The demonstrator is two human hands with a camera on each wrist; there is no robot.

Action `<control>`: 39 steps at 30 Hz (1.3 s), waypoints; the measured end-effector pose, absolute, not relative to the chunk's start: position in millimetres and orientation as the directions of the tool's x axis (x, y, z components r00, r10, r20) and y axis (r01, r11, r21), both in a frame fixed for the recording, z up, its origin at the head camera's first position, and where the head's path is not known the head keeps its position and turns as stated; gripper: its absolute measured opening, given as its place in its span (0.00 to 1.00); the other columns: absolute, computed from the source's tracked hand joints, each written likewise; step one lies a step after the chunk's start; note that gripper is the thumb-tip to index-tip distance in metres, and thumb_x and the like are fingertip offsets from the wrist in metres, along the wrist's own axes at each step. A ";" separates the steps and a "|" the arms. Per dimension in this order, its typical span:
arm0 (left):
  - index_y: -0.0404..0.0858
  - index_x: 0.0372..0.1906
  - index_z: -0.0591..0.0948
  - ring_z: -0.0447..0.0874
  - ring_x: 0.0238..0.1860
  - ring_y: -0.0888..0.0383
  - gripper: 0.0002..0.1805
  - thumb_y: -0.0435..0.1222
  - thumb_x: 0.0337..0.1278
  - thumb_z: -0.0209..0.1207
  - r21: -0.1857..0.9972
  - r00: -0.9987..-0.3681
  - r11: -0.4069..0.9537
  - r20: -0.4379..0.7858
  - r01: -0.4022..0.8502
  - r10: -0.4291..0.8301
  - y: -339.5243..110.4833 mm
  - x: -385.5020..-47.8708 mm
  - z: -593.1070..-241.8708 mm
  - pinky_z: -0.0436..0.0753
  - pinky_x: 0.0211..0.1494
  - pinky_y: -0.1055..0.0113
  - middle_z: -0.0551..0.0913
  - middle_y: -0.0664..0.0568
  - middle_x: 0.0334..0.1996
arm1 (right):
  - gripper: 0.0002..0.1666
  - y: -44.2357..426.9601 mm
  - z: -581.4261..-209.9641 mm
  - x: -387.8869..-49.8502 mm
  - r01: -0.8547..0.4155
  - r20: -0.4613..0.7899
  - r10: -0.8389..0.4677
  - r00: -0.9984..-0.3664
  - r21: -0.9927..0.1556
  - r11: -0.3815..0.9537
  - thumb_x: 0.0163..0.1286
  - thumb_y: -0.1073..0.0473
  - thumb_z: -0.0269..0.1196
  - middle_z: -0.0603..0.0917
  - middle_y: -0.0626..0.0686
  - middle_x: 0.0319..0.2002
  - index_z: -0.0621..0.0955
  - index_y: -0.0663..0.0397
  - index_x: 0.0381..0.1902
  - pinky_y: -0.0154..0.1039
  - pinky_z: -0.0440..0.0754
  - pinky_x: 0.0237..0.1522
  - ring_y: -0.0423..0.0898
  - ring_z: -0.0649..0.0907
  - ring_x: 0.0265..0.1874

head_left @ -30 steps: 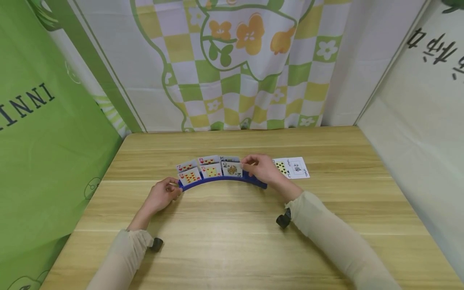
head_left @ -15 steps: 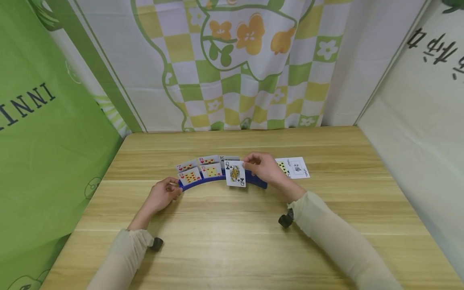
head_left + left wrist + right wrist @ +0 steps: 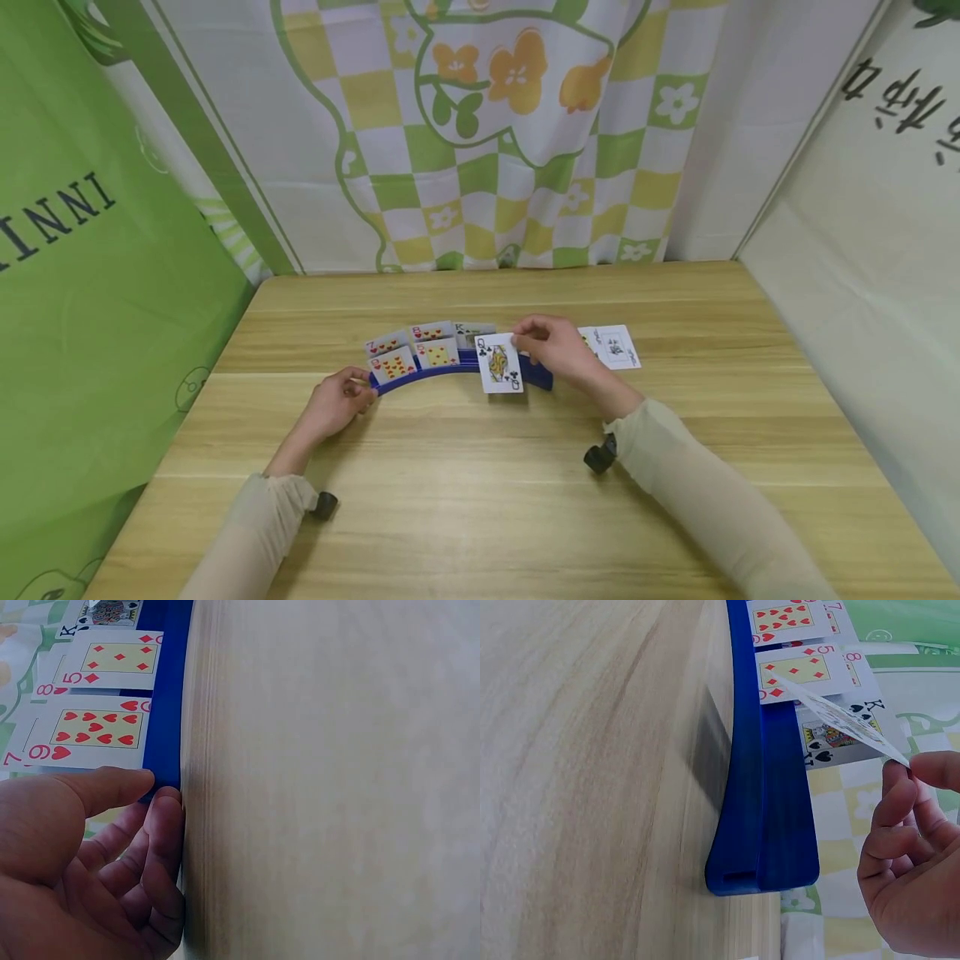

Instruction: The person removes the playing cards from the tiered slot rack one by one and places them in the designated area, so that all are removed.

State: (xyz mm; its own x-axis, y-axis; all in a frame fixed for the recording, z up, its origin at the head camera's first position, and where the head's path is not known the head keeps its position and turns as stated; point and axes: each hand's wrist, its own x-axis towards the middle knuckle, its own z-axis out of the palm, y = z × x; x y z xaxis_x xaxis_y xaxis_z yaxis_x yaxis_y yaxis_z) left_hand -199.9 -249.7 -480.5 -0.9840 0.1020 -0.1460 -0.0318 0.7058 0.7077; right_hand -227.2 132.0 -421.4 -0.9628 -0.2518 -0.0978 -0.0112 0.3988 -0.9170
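Note:
A curved blue card holder [image 3: 787, 802] stands on the table, its left end pinched between the thumb and fingers of my left hand [image 3: 337, 403]. Its front row bears the nine of hearts [image 3: 97, 729] and the five of diamonds [image 3: 120, 660]. Behind them stand the seven of hearts [image 3: 386, 342], the eight of hearts [image 3: 432, 332] and a king of spades [image 3: 822, 755]. My right hand [image 3: 553, 347] pinches the queen of clubs [image 3: 498, 364] by its upper right corner. That card is tilted in front of the holder's right half, clear of its slots.
Right of the holder, a joker card [image 3: 617, 347] lies face up on the wooden table [image 3: 465, 500], beside another card mostly hidden by my right hand. A patterned curtain [image 3: 525, 200] hangs behind the table's far edge, with a green cloth [image 3: 112, 275] at the left.
The queen of clubs has come out of the holder's front row in my right hand, then moved slightly right and nearer. My left hand has stayed at the holder's end.

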 end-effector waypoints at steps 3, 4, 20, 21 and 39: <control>0.31 0.57 0.76 0.81 0.27 0.61 0.20 0.37 0.65 0.62 0.706 -0.984 0.708 -0.143 -0.026 0.106 -249.6 -199.7 -481.0 0.74 0.30 0.69 0.88 0.41 0.38 | 0.11 135.4 -421.8 -227.5 -0.004 -0.105 -0.249 -0.963 -0.915 0.404 0.73 0.53 0.61 0.85 0.52 0.38 0.82 0.52 0.48 0.44 0.79 0.34 0.48 0.79 0.29; 0.31 0.57 0.76 0.81 0.27 0.61 0.20 0.37 0.65 0.62 0.705 -0.984 0.709 -0.142 -0.026 0.105 -249.8 -199.8 -481.2 0.75 0.31 0.68 0.88 0.41 0.38 | 0.11 136.5 -421.5 -227.4 -0.003 -0.108 -0.248 -0.963 -0.912 0.409 0.73 0.53 0.61 0.85 0.52 0.38 0.82 0.51 0.47 0.42 0.77 0.32 0.47 0.78 0.29; 0.31 0.56 0.75 0.81 0.26 0.61 0.20 0.37 0.65 0.62 0.708 -0.984 0.706 -0.139 -0.023 0.107 -250.3 -200.4 -482.1 0.75 0.30 0.68 0.88 0.42 0.37 | 0.13 154.8 -417.3 -224.4 0.009 -0.113 -0.225 -0.968 -0.909 0.418 0.75 0.52 0.59 0.84 0.53 0.39 0.81 0.51 0.50 0.43 0.79 0.33 0.48 0.78 0.30; 0.31 0.57 0.75 0.81 0.26 0.61 0.20 0.37 0.65 0.62 0.709 -0.984 0.705 -0.139 -0.022 0.108 -250.5 -200.5 -482.3 0.75 0.30 0.68 0.88 0.42 0.37 | 0.13 155.7 -417.4 -224.7 0.008 -0.111 -0.222 -0.969 -0.908 0.418 0.74 0.52 0.59 0.83 0.52 0.39 0.81 0.51 0.50 0.42 0.78 0.32 0.47 0.78 0.30; 0.31 0.57 0.75 0.81 0.25 0.61 0.20 0.37 0.64 0.62 0.710 -0.985 0.704 -0.136 -0.021 0.108 -250.8 -201.1 -483.3 0.74 0.29 0.69 0.88 0.42 0.36 | 0.14 177.8 -413.4 -228.1 0.064 -0.123 -0.140 -0.983 -0.928 0.367 0.74 0.56 0.58 0.81 0.51 0.33 0.80 0.59 0.51 0.31 0.70 0.25 0.43 0.75 0.26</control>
State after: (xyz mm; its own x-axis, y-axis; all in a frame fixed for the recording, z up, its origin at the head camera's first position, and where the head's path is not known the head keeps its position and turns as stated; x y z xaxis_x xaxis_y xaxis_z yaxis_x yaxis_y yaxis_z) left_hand -201.1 -250.8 -483.3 -0.9848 0.1082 -0.1360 -0.0207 0.7039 0.7100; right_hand -228.1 177.8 -413.4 -0.9825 -0.1399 -0.1230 0.0640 0.3666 -0.9282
